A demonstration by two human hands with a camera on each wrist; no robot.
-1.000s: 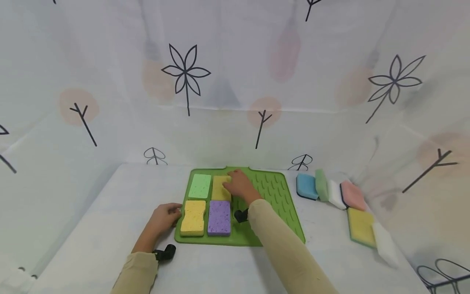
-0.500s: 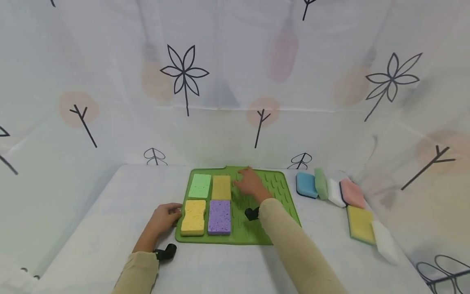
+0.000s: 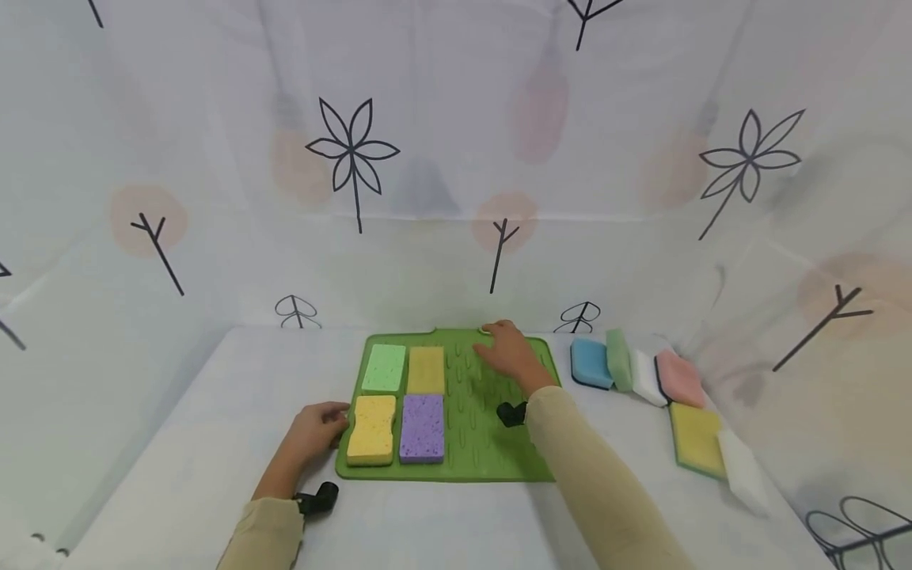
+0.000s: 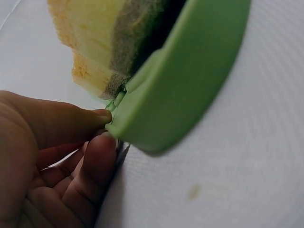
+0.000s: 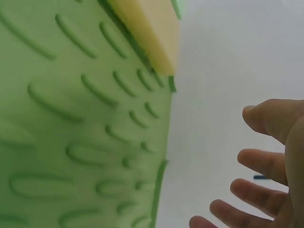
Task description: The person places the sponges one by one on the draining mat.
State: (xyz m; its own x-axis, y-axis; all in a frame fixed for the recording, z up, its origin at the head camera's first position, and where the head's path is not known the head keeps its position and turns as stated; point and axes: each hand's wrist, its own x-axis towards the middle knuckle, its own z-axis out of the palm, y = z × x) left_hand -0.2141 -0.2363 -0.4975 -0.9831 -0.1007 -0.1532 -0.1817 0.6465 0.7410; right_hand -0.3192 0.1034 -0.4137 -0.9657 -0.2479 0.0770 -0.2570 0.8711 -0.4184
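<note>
A green ridged mat (image 3: pixel 492 451) lies on the table and carries a light green sponge (image 3: pixel 384 367), a yellow sponge (image 3: pixel 426 370), a waisted yellow-orange sponge (image 3: pixel 371 430) and a purple sponge (image 3: pixel 423 428), in two rows on its left half. My left hand (image 3: pixel 313 431) pinches the mat's left rim between thumb and finger, seen close in the left wrist view beside a raised corner (image 4: pixel 175 95). Over the mat's far right part hovers my right hand (image 3: pixel 509 350), fingers spread, holding nothing. In the right wrist view its fingers (image 5: pixel 261 164) are apart from the mat.
To the right of the mat, a row of sponges curves toward me: blue (image 3: pixel 591 362), green (image 3: pixel 618 360), white (image 3: pixel 647 378), pink (image 3: pixel 680 378), yellow (image 3: pixel 697 440) and a white one (image 3: pixel 743 473). A patterned cloth wall (image 3: pixel 427 261) stands behind the table.
My right hand has drawn away from the yellow sponge and moved right over the bare ridges. The left hand keeps its place at the mat's rim. The sponges stay put.
</note>
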